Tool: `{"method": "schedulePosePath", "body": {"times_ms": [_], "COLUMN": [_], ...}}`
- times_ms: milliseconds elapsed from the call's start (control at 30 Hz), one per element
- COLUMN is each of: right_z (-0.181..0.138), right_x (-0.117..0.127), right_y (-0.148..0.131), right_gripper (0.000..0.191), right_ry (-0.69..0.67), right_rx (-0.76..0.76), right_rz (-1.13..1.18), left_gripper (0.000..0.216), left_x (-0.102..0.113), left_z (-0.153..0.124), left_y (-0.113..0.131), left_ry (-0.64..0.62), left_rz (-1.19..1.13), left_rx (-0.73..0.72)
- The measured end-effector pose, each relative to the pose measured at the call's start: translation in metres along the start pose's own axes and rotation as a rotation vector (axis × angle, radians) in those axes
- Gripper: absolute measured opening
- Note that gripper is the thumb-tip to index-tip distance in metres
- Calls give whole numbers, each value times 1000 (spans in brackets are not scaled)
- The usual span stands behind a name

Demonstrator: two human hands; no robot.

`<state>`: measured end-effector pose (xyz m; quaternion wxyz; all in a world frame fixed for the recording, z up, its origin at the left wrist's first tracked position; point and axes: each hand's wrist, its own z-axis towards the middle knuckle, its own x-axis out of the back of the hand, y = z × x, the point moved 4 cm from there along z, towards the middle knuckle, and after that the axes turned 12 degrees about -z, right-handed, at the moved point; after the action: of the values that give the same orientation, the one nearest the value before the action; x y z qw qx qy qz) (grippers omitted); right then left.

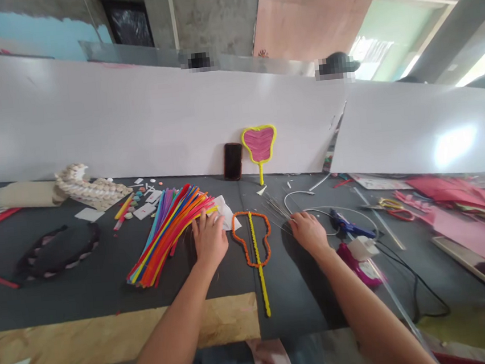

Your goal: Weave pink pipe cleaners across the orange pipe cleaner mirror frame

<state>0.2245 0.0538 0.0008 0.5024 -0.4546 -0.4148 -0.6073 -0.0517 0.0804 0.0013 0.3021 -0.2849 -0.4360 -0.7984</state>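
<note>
My left hand point(211, 241) rests with its fingers stretched and slightly apart against the right end of a bundle of coloured pipe cleaners point(166, 235). On the other side, my right hand point(310, 233) has its fingers closed over the ends of several thin metal wires point(276, 206). Between my hands lies an orange pipe-cleaner outline point(267, 219), wavy and rounded, with a yellow pipe-cleaner stem point(263, 289) running down its middle. A pink fan-shaped piece with a yellow border point(260, 144) leans upright against the white board behind, beside a phone point(232, 161).
A blue glue gun point(352, 226), a white plug point(362, 247) and a cable lie right of my right hand, with scissors point(393, 207) and pink sheets point(466, 235) farther right. A dark braided headband point(58, 251) lies at left. The white board point(154, 116) bounds the back.
</note>
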Motion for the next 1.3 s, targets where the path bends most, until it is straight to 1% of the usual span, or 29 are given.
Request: {"method": "schedulePosePath", "body": {"times_ms": [67, 133, 200, 267, 333, 400, 500, 600, 700, 767, 833, 900, 1000, 1167, 1300], "right_z": [-4, -9, -14, -20, -24, -26, -25, -23, -21, -20, -19, -19, -18, -16, -15], "right_x": [3, 4, 1, -3, -7, -10, -12, -14, -13, -12, -12, -12, -12, -11, -11], "right_y": [-12, -27, -41, -52, -57, -56, -47, -39, -36, -35, -34, -33, -33, -34, -31], "right_gripper": [24, 24, 25, 25, 23, 22, 21, 20, 20, 21, 21, 20, 20, 20, 21], "right_ry": [37, 73, 108, 125, 133, 140, 137, 115, 129, 151, 163, 166, 161, 154, 165], "right_rx": [72, 134, 180, 231, 280, 306, 287, 250, 232, 224, 216, 212, 210, 199, 167], "right_rz": [71, 152, 234, 316, 384, 453, 597, 713, 787, 821, 840, 852, 868, 879, 891], "left_gripper": [37, 34, 31, 29, 26, 21, 15, 15, 15, 13, 17, 23, 25, 17, 17], "left_x": [-7, -11, -12, -11, -9, -7, -3, 0, 7, 13, 21, 29, 42, 62, 81], "left_z": [-4, -7, -10, -11, -10, -10, -8, -2, 15, 31, 49, 65, 80, 91, 100], "left_y": [0, 0, -1, -1, 1, 4, 7, 5, -4, -13, -20, -26, -30, -25, -22], "left_ry": [-97, -159, -179, -167, -131, -78, -3, 37, 86, 141, 189, 238, 328, 420, 537], "left_rz": [5, 11, 10, -2, -22, -62, -148, -152, -112, -99, -114, -144, -178, -230, -228], "left_rx": [-28, -24, 4, 31, 44, 49, 64, 115, 182, 226, 247, 252, 256, 189, 147]}}
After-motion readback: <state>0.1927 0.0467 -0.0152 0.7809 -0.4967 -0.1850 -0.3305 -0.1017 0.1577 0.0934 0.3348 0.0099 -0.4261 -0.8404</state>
